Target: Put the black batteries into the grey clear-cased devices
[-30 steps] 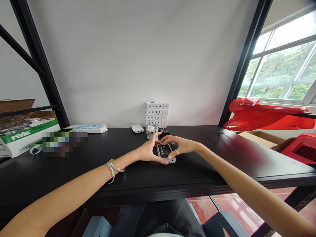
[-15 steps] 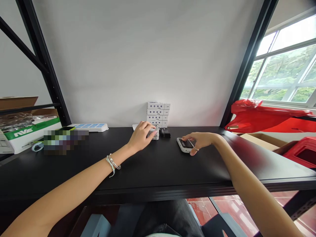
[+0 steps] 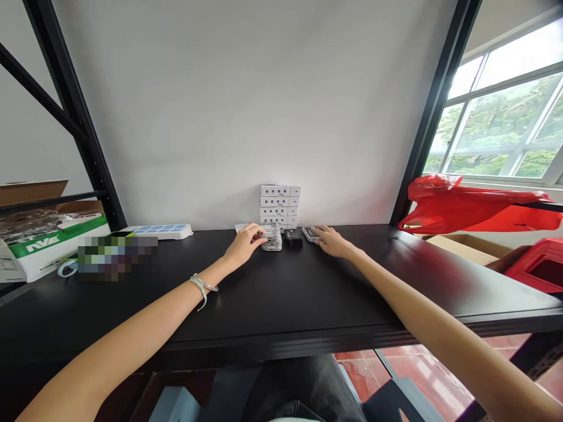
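While the left hand (image 3: pixel 244 246) curls its fingers over a small pile of white gadgets (image 3: pixel 272 239), I can't tell whether they actually grip it. The right hand (image 3: pixel 333 242) lies with fingers together on a flat gadget (image 3: pixel 311 234), with a black box (image 3: pixel 292 237) between the hands. Just beyond the fingers rises a stack of white boxes (image 3: pixel 279 205), and a power strip (image 3: pixel 158 231) sits well left along the counter (image 3: pixel 334 293).

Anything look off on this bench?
Mainly a red plastic bag hanging over a black bar at right, looking loosely slung. A pixelated patch also hides whatever lies on the black desktop. The white box stack stands square, and nothing looks spilled near the left hand or right hand.
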A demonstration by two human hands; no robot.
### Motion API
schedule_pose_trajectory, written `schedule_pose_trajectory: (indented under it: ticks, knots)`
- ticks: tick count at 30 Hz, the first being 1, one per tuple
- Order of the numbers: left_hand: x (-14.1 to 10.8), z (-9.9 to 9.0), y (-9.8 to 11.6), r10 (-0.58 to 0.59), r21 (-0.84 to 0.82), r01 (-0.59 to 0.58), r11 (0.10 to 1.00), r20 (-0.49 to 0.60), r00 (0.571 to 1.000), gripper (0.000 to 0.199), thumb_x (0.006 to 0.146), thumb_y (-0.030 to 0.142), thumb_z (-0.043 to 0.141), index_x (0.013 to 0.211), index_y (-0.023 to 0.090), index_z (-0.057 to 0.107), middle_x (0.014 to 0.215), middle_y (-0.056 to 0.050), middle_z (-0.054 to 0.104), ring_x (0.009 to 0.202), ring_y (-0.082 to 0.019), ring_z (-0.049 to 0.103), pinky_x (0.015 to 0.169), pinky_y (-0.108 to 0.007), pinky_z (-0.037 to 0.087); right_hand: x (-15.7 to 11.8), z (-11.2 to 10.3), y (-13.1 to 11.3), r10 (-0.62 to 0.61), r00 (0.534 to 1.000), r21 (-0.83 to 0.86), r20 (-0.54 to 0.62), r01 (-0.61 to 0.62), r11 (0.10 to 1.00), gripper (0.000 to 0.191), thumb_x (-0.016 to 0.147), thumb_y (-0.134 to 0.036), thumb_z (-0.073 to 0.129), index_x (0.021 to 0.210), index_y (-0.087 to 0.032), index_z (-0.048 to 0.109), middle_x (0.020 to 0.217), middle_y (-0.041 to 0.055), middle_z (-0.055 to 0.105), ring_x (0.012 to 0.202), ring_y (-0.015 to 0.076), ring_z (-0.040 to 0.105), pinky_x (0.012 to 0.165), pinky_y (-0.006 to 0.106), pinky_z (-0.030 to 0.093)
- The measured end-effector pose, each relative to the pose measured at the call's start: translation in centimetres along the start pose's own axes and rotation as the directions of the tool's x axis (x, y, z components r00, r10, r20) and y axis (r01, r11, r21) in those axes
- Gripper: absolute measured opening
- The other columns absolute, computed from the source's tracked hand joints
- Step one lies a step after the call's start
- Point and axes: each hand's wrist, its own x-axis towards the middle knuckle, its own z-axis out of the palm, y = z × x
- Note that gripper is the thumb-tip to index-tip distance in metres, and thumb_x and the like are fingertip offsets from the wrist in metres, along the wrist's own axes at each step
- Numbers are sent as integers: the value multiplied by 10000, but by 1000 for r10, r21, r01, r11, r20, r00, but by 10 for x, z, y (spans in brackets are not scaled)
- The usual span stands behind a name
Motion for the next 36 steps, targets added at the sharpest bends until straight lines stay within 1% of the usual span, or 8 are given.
schedule_pose_trajectory:
  ticks: [5, 9, 12, 16, 23, 27, 31, 36]
  knots:
    - [-2, -7, 19, 59, 93, -58, 994, -4, 998, 29, 902, 233, 521, 899, 206, 512, 965, -7, 540, 762, -147, 558, 753, -305, 481, -9, -22, -26, -75, 953, 120, -293, 114, 986, 392, 881, -345, 421, 1231, -219, 542, 1256, 117, 528, 1192, 297, 446, 993, 450, 381]
    - [-13, -18, 55, 144, 53, -145, 988, 6, 989, 48, 923, 250, 495, 952, 212, 496, 995, -16, 527, 819, -153, 556, 779, -292, 464, -15, -33, -42, -38, 936, 276, -349, 141, 951, 318, 877, -389, 421, 1091, -231, 597, 1123, 91, 588, 1103, 266, 505, 876, 394, 444]
    - [-24, -20, 83, 255, -32, -253, 967, 156, 954, 67, 914, 262, 524, 954, 210, 511, 992, -17, 540, 806, -148, 551, 777, -281, 457, -14, -33, -40, -4, 933, 326, -359, 130, 936, 283, 867, -381, 426, 987, -223, 626, 1011, 83, 620, 1006, 253, 556, 813, 374, 455]
    - [-37, -15, 103, 329, -142, -297, 944, 423, 844, 82, 889, 275, 567, 914, 198, 554, 955, -24, 553, 794, -152, 553, 725, -265, 463, -12, -31, -33, 3, 946, 327, -325, 109, 939, 263, 851, -372, 449, 913, -209, 646, 948, 77, 640, 911, 237, 582, 793, 362, 459]
    - [-37, -12, 101, 319, -193, -255, 948, 543, 777, 145, 764, 276, 714, 809, 159, 640, 838, -23, 592, 694, -134, 564, 627, -241, 455, -1, -16, -39, -171, 982, 178, -86, 184, 967, 522, 860, -533, 454, 1310, -271, 486, 1345, 89, 503, 1268, 298, 396, 1027, 505, 279]
    - [-33, -10, 93, 318, -238, -227, 944, 479, 818, 224, 693, 382, 769, 744, 189, 668, 847, -22, 616, 764, -159, 583, 682, -264, 467, 14, -1, -40, -185, 981, 76, 62, 180, 981, 589, 859, -602, 410, 1371, -311, 428, 1422, 104, 425, 1331, 322, 309, 1028, 543, 229]
    - [-32, -1, 82, 246, -252, -158, 955, 373, 895, 569, 596, 485, 805, 1079, 254, 614, 1217, -71, 528, 1162, -268, 491, 959, -387, 431, 28, 3, -37, -180, 981, 53, 70, 176, 983, 606, 824, -646, 428, 1304, -281, 492, 1310, 118, 517, 1284, 321, 358, 1008, 534, 245]
    - [-34, 8, 71, 176, -275, -44, 961, 476, 862, 922, 563, 541, 799, 1351, 276, 399, 1345, -104, 458, 1263, -314, 427, 1048, -484, 365, 35, 0, -38, -142, 988, 175, 55, 130, 976, 556, 766, -713, 457, 1046, -249, 584, 1187, 83, 602, 1158, 317, 479, 953, 496, 304]
